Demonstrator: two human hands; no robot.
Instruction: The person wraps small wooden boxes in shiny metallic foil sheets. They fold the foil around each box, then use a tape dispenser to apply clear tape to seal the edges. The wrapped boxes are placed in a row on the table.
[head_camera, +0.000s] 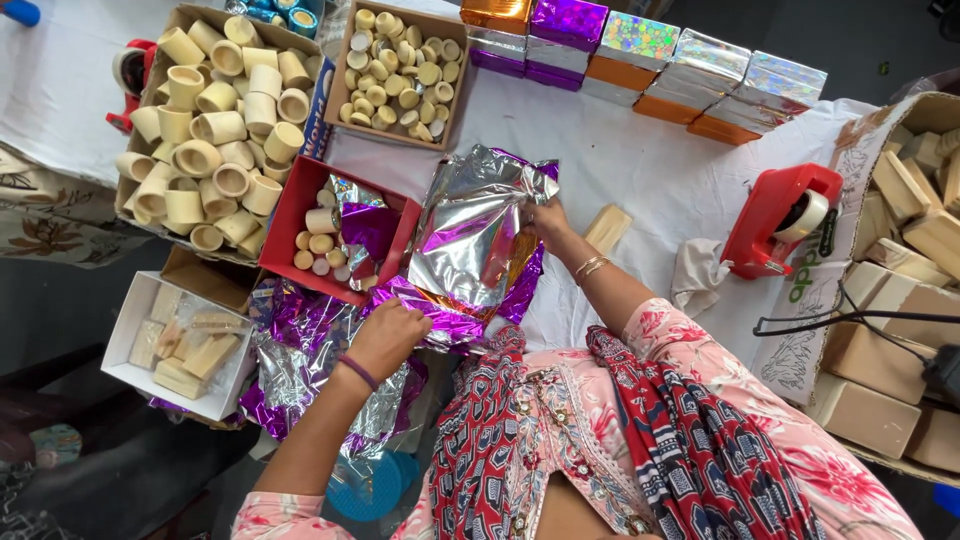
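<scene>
A white-covered bench (640, 160) carries sorted boxes within easy reach; the right hand (548, 222) pinches a silver and purple foil sheet (470, 235) at its far corner, lifting it clear, while the left hand (388, 338) presses the near foil flat; whatever lies beneath the foil, and the fingertips gripping it, stay hidden.

A: Where does the foil sheet (475, 235) lie?

B: At the table's centre, between the left hand (392, 335) near it and the right hand (548, 220) at its right edge.

A: And to its left?

B: An open box (295, 215) of small cylinders, touching it. Far-left of that is a carton of tubes (215, 120).

A: To the right?

B: A wooden block (607, 228), then a tape dispenser (780, 215). Wrapped boxes (650, 60) line the far edge.
</scene>
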